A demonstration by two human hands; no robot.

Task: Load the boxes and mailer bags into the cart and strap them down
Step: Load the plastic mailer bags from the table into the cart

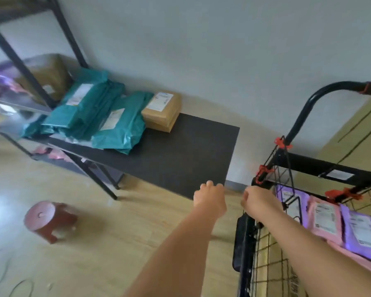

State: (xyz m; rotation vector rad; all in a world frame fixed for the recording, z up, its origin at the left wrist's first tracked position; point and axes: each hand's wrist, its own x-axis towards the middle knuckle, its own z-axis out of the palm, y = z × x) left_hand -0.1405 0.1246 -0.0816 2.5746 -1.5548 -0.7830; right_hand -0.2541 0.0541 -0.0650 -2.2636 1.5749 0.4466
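fingers (211, 185) of left hand (210, 199) loosely curled

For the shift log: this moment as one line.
cart: pink and purple mailer bags in | table: teal mailer bags, brown box waiting | left hand, right hand: extended near table edge, nothing visibly held

Bare black table (180, 151) before teal mailers (107, 121).

The teal mailer bags (116, 127) are glossy, wrinkled plastic film. The cardboard box (162, 112) is matt. The table top (180, 155) is matt black, finely textured. The cart (268, 264) is black metal wire mesh. The stool (48, 217) is glossy plastic.
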